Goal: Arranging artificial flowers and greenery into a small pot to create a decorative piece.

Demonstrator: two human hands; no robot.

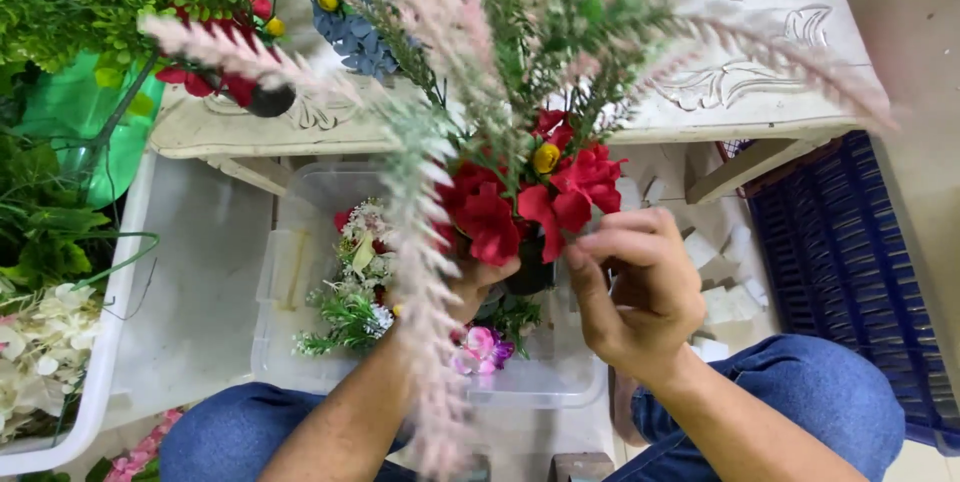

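Note:
I hold an artificial flower arrangement [520, 197] of red blooms, a yellow bud and long pink and green feathery sprays that fan out toward the camera. My left hand [478, 282] grips it from below, around a dark pot or stem bundle, partly hidden by the flowers. My right hand [635, 282] pinches a red petal at the arrangement's right edge with thumb and fingers. Both hands hover over a clear plastic bin [300, 342] with loose artificial flowers in it.
A carved whitewashed table [760, 82] stands ahead with red and blue flowers [350, 37] on it. Green foliage [60, 92] and white blossoms fill the left, over a white tub [100, 342]. A blue crate [850, 262] sits right. My jeans-clad knees frame the bin.

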